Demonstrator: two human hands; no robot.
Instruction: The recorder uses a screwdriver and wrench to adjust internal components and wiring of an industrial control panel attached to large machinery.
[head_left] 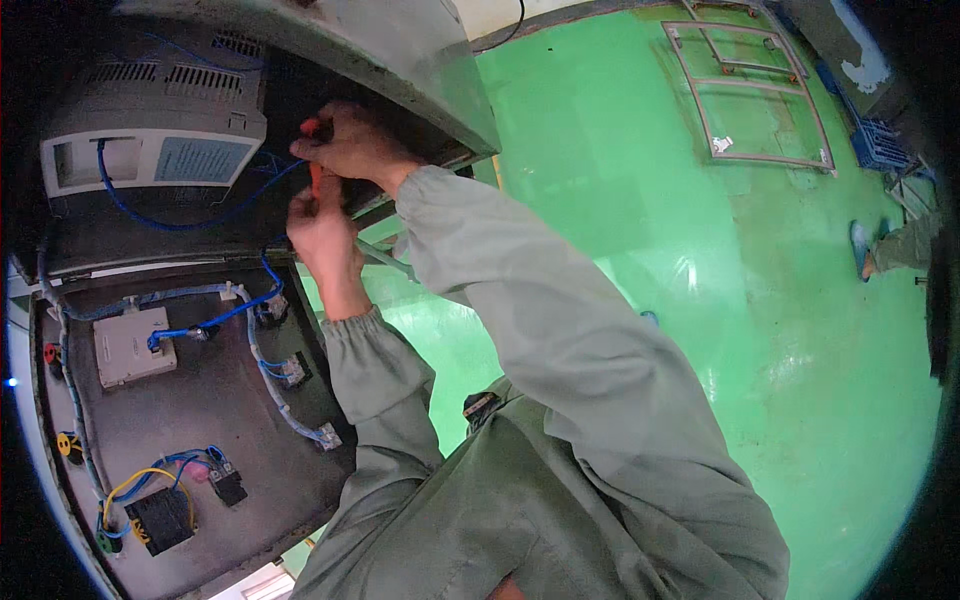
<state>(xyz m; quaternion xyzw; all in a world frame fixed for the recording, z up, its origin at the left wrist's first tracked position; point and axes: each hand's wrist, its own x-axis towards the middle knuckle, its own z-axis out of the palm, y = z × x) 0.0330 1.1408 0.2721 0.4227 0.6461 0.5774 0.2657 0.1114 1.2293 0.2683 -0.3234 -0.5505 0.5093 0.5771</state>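
Inside the dark metal cabinet, my right hand [358,147] is closed around an orange-red tool [317,178], parts of which show above and below its fingers. Just below, my left hand [326,235] is closed too, its fingertips at the lower end of the orange-red piece. The hands hide the tool's exact kind. A blue cable [205,224] runs from the socket of a white-grey vented unit [185,158] up to my fingers; the hands cover its end.
The open cabinet door [225,400] hangs at lower left, bearing a grey box [135,347], wire bundles, switches and a black block [162,521]. The cabinet's grey edge [440,100] is close above my right arm. A metal frame [755,95], blue crate [880,145] and another person's leg [905,245] are at right.
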